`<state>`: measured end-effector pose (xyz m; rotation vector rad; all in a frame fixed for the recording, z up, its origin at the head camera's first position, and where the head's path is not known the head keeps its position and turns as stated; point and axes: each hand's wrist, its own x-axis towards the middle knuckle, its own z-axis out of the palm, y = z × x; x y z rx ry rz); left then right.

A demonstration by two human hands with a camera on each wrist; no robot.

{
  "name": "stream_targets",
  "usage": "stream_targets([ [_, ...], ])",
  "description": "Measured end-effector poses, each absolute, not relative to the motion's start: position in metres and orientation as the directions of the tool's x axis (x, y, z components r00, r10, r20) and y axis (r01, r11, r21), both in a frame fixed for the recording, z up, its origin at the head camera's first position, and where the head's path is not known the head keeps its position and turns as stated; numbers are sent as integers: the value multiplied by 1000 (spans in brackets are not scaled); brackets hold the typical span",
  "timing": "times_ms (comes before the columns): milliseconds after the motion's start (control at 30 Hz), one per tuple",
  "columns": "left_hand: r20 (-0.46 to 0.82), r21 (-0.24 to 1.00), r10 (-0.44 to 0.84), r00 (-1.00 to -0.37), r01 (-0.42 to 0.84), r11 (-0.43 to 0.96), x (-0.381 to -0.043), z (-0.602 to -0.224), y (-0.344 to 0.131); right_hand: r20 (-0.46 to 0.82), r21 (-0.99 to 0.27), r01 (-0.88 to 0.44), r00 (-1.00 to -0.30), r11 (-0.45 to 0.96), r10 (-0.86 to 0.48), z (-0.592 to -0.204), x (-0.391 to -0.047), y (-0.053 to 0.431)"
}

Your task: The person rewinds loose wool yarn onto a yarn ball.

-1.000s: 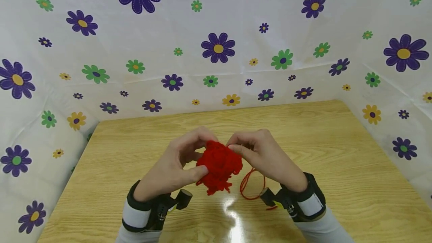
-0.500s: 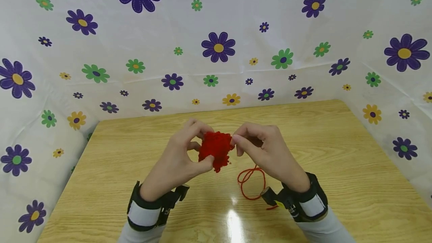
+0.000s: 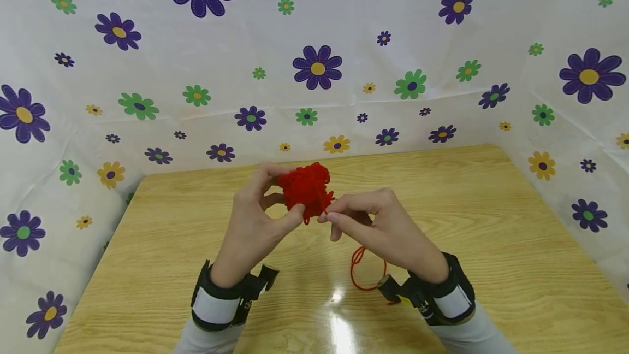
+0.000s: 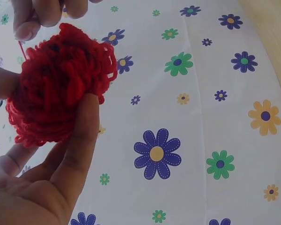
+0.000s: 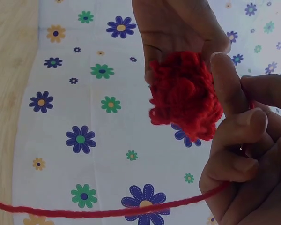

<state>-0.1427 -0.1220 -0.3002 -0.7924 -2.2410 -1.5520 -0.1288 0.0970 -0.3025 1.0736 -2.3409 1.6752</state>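
A loopy red ball of yarn (image 3: pixel 306 187) is held up over the table by my left hand (image 3: pixel 257 220), thumb on the near side and fingers around the far side. In the left wrist view the yarn ball (image 4: pixel 61 84) sits between thumb and fingers, loose loops standing out from it. Just right of the ball, my right hand (image 3: pixel 375 223) pinches a red strand (image 3: pixel 320 195) between thumb and index finger. The right wrist view shows the yarn tail (image 5: pixel 84 213) running out from under the curled fingers of my right hand (image 5: pixel 243 150).
A loose loop of red yarn (image 3: pixel 361 288) lies on the wooden table (image 3: pixel 172 245) below my right hand. White flower-printed cloth (image 3: pixel 275 26) rises behind the table and along both sides. Each wrist wears a strapped camera (image 3: pixel 267 275).
The left hand has raised the yarn ball up and to the left and turned it. The right hand moved away, then came down and left, with a strand now showing across the ball.
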Motion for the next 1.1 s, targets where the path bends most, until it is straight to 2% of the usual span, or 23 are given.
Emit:
stream_targets([
  [333,578,770,213,-788,613,176,-142,-298,-120,436,-808,-571,-743,142,-509,-304,-128,93],
  [567,607,782,172,-776,622,48,-141,-298,-120,427,-807,-573,-733,141,-530,-306,-128,91],
  [967,647,761,232,-726,631,-147,-131,-291,-121,432,-775,-613,-693,156,-577,-307,-133,92],
  [1100,636,771,264,-725,612,-175,-128,-290,-121,404,-792,-586,-711,169,-575,-307,-134,91],
])
